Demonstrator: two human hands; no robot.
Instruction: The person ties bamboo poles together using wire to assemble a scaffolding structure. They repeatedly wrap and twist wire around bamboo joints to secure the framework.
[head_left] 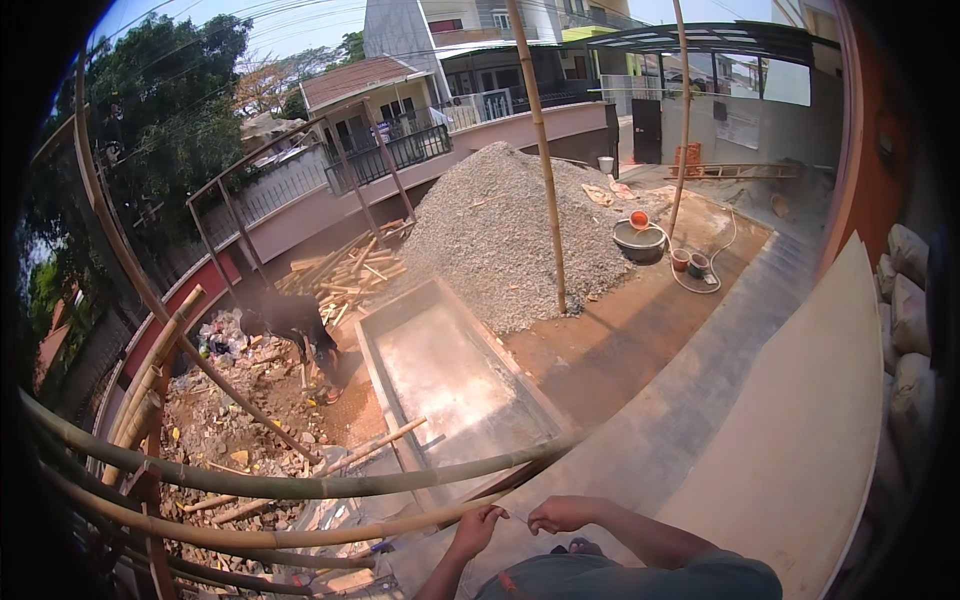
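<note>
Close in front of my body, my left hand (480,527) is closed in a pinch near the end of a long bamboo pole (350,533). My right hand (563,514) is held beside it, a short gap apart, its fingers also pinched together. A faint thin line seems to run across the gap between the two hands; what it is cannot be made out. Another bamboo pole (330,487) passes just beyond my hands, level with the first. Below lies the grey floor, with part of a foot (583,546) showing.
Beyond the poles lies a framed mixing trough (550,402) with pale wet material. Behind it rises a gravel heap (490,215). A person (290,318) bends over rubble at left. Upright bamboo poles (545,150) stand ahead. A large board (790,430) leans at right beside stacked sacks (910,315).
</note>
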